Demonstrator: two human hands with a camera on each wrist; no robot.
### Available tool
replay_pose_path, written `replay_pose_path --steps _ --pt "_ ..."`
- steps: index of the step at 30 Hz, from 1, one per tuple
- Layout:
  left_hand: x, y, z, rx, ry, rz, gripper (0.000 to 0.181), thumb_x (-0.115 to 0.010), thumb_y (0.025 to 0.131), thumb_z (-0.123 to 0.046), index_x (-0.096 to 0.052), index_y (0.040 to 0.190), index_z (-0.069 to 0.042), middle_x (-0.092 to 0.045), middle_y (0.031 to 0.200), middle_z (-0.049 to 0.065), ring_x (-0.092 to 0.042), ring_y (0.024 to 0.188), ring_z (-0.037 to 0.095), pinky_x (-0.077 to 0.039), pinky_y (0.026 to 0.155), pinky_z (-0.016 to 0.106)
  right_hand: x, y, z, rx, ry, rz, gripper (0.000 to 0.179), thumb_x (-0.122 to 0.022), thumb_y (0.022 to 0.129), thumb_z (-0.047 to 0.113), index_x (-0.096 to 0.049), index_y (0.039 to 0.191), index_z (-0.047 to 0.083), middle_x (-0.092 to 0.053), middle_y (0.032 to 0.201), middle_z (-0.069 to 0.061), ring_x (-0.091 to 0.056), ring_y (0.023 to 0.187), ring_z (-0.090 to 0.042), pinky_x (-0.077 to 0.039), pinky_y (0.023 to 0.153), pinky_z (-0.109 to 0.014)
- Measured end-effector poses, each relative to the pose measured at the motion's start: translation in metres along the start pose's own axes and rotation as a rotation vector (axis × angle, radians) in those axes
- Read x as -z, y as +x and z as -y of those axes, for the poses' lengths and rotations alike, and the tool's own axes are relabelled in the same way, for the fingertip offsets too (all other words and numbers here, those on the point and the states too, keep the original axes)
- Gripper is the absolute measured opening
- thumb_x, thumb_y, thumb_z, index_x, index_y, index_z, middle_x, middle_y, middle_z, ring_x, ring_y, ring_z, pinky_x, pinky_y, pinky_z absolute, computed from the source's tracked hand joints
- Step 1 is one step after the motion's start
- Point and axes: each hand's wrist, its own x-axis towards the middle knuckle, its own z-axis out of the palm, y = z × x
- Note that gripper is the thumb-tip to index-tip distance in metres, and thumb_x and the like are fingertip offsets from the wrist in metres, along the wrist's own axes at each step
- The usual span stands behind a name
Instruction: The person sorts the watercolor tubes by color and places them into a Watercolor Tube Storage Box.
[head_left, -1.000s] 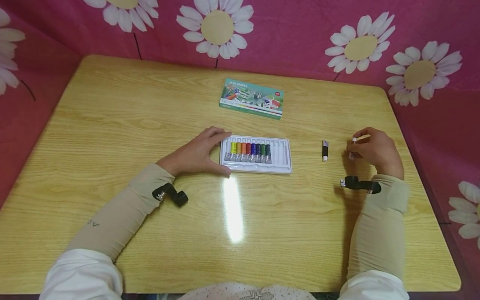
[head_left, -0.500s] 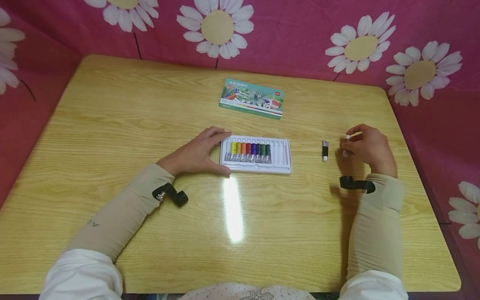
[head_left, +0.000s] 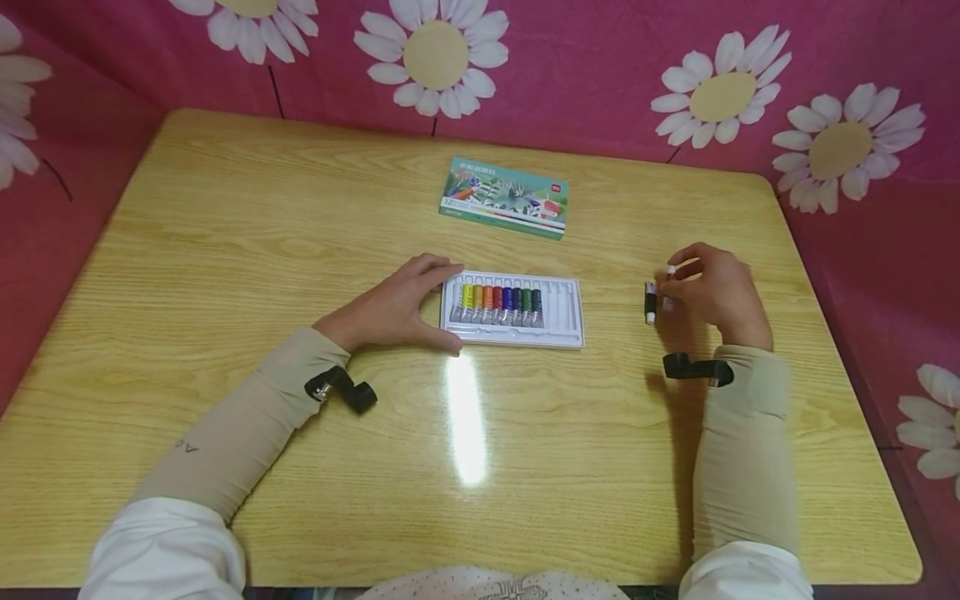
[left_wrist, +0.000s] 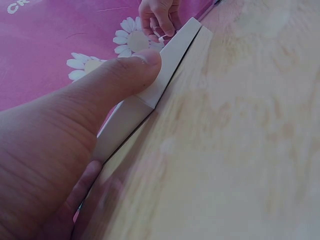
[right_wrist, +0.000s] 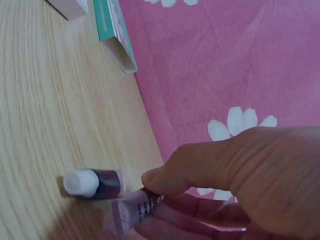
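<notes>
A white paint tray [head_left: 562, 335] lies flat mid-table, with several small paint tubes [head_left: 498, 304] in a row, from yellow through orange, red and blue to dark green. My left hand [head_left: 393, 306] holds its left end, thumb on the near side wall and fingers at the far corner. To the right, my right hand [head_left: 716, 292] pinches a brownish paint tube [right_wrist: 134, 210] between thumb and fingers, its white cap pointing up in the head view. Just left of it lies a black paint tube [head_left: 650, 302] with its white cap toward me.
Behind the tray lies a green illustrated cardboard sleeve [head_left: 502, 197], its end open in the right wrist view. Vacant slots [head_left: 557, 304] show at the tray's right end. A pink cloth with daisies [head_left: 585, 75] hangs along the table's back edge.
My right hand has moved left with the brownish paint tube, coming close beside the black tube. My left hand and the paint tray have stayed put.
</notes>
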Motion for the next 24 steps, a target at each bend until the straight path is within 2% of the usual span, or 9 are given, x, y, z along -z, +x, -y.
replay_pose_path --steps 3,12,24 --pt "0.000 0.000 0.000 0.003 0.001 0.002 0.115 -0.085 0.071 -0.069 -0.032 0.163 -0.026 -0.029 0.167 0.002 -0.032 0.153 0.023 -0.033 0.128 0.049 -0.001 -0.001 0.004 0.011 0.013 -0.001 0.048 -0.074 0.096 0.026 -0.055 0.136 0.007 -0.060 0.134 -0.024 -0.060 0.111 -0.040 -0.050 0.091 -0.051" --pt "0.000 0.000 0.000 0.009 -0.003 0.007 0.115 -0.085 0.071 -0.069 -0.032 0.164 -0.026 -0.028 0.167 0.002 -0.031 0.153 0.023 -0.033 0.128 0.049 -0.006 -0.003 0.015 0.065 0.002 -0.045 0.043 -0.075 0.095 0.025 -0.059 0.131 0.008 -0.066 0.127 -0.021 -0.064 0.105 -0.034 -0.049 0.076 -0.029" --pt "0.000 0.000 0.000 0.010 0.003 0.007 0.115 -0.085 0.071 -0.069 -0.031 0.164 -0.026 -0.028 0.167 0.002 -0.031 0.153 0.023 -0.033 0.127 0.049 -0.008 -0.005 0.025 0.125 -0.014 -0.066 0.039 -0.075 0.093 0.019 -0.062 0.128 0.007 -0.070 0.123 -0.022 -0.068 0.102 -0.034 -0.051 0.066 -0.024"
